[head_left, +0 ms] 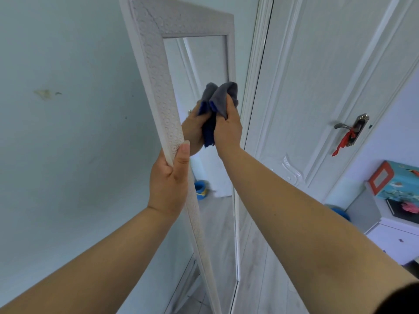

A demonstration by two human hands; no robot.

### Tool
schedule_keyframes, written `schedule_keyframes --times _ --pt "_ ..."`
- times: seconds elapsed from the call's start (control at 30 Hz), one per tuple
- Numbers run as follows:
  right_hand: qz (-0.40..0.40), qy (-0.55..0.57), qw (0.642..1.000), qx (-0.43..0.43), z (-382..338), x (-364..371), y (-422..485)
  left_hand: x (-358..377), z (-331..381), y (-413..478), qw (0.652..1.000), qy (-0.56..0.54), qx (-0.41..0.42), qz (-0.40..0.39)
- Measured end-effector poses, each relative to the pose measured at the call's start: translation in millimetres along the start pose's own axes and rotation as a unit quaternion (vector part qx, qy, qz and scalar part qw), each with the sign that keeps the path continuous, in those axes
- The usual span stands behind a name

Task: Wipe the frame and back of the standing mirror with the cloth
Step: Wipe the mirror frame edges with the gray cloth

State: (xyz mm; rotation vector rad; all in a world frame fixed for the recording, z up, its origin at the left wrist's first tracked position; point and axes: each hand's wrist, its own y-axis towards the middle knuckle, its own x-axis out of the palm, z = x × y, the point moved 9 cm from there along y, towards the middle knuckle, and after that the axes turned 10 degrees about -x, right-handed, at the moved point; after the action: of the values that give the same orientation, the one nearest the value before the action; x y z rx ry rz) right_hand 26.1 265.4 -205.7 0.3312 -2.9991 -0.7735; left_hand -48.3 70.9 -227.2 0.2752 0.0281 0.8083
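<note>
A tall standing mirror with a white embossed frame (156, 71) leans against the pale wall, seen at a sharp angle. My left hand (169, 180) grips the frame's left edge, thumb on the front face. My right hand (227, 128) holds a bunched grey and blue cloth (221, 97) against the frame's thin right edge, about a third of the way down. The glass (204, 64) reflects the hand and the cloth. The mirror's back is hidden.
A white panelled door (317, 87) stands just right of the mirror, its metal handle (353, 128) tied with a red ribbon. At the far right is a white cabinet (396, 241) with a colourful box (399, 180) on it. A blue object (340, 213) sits low by the door.
</note>
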Motion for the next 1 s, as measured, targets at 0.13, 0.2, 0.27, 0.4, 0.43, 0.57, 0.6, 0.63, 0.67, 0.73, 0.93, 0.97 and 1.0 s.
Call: schedule_keyframes --times 0.13,0.2,0.27,0.4,0.43,0.57,0.6,0.63,0.67,0.73,0.93,0.97,1.0 --pt "-0.013 -0.043 0.995 0.091 65.3 -12.9 -15.6 -1.7 0.8 0.1 1.000 -0.001 0.000 0.007" --pt "-0.019 -0.044 0.985 0.164 99.7 -19.4 -33.1 -0.6 -0.4 0.8 1.000 -0.003 -0.006 0.005" --pt "-0.021 -0.011 0.972 0.235 108.9 -15.5 -47.0 0.3 -2.2 2.0 1.000 -0.008 -0.011 0.003" --pt "0.113 0.095 0.949 0.277 82.2 -14.1 -26.6 -0.4 -1.0 2.0 1.000 0.001 -0.012 0.014" --pt "0.121 0.100 0.957 0.244 69.2 -12.9 -12.3 -1.1 -1.5 2.2 1.000 0.008 -0.012 0.018" --pt "0.060 0.113 0.992 0.019 -5.8 -1.1 38.6 -3.2 -5.9 3.1 0.999 0.026 -0.026 0.031" --pt "0.054 0.116 0.992 -0.019 -21.3 2.6 49.9 -4.0 -6.1 3.3 0.999 0.027 -0.028 0.035" --pt "0.052 0.109 0.992 -0.044 -35.0 2.8 57.9 -3.6 -6.8 2.7 0.999 0.027 -0.032 0.034" --pt "0.052 0.109 0.991 -0.062 -40.8 2.9 67.0 -3.6 -7.0 2.7 0.998 0.029 -0.037 0.033" --pt "0.063 0.137 0.986 -0.072 -36.2 -3.5 74.6 -4.4 -8.1 3.1 0.998 0.036 -0.036 0.034" --pt "0.107 0.156 0.979 0.074 77.0 -22.1 27.8 -7.1 -10.9 3.7 0.997 0.058 -0.028 0.046" --pt "0.111 0.141 0.977 0.117 96.1 -27.2 11.8 -7.4 -11.2 3.6 0.997 0.053 -0.030 0.047" --pt "0.117 0.133 0.971 0.163 116.4 -27.6 -2.1 -7.3 -12.3 3.8 0.997 0.047 -0.036 0.047"
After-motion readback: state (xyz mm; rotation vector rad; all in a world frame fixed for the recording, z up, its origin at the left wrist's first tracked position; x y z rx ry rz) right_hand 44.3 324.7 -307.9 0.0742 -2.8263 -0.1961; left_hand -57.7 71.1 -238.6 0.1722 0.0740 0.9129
